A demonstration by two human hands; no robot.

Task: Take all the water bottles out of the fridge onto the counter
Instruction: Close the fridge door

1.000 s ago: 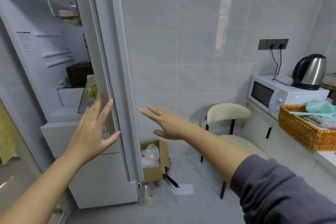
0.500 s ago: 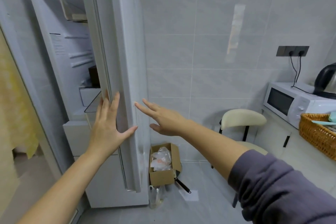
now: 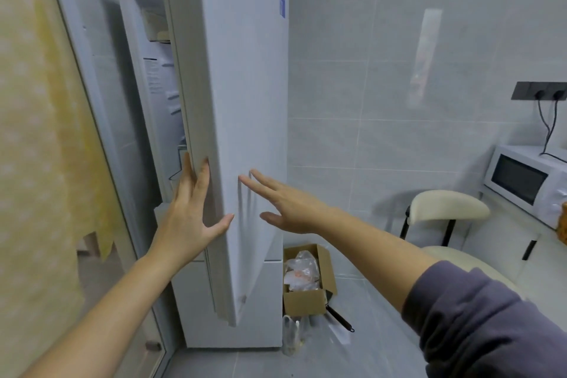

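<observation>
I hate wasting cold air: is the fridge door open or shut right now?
Open, partway: the fridge door stands clear of the cabinet, the fridge interior shows through the gap, and the left hand rests on its edge.

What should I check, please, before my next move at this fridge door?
1. Left hand on the fridge door edge: ok, fingers straight against it.
2. Right hand free: ok, open, holding nothing.
3. Gap wide enough to reach inside: not ok, only a narrow slit shows.
4. Water bottles located: cannot tell, none visible.
5. Room on the counter beside the microwave: cannot tell, mostly out of frame.
</observation>
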